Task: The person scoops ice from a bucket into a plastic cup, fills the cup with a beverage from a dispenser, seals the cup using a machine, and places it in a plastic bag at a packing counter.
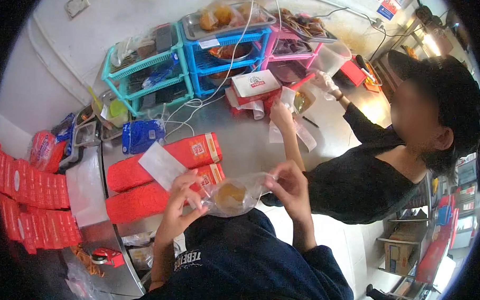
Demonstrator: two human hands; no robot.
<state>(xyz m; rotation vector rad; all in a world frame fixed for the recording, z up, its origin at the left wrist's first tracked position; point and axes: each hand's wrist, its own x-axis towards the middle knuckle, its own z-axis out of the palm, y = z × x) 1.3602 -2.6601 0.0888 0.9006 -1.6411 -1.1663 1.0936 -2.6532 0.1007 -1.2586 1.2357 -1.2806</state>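
Observation:
Between my hands, close to my chest, hangs a clear plastic bag with a yellow-brown mass inside; whether that is sauce or solid food I cannot tell. My left hand pinches the bag's edge on the left side. At the right, my right hand holds the opposite edge between thumb and fingers. Just beyond my left hand, a white paper sheet lies across two long red packs on the steel table.
A co-worker's gloved hand and bare hand are near red-and-white boxes. Plastic racks line the wall, with white cables in front. Stacked red boxes and a blue packet sit left.

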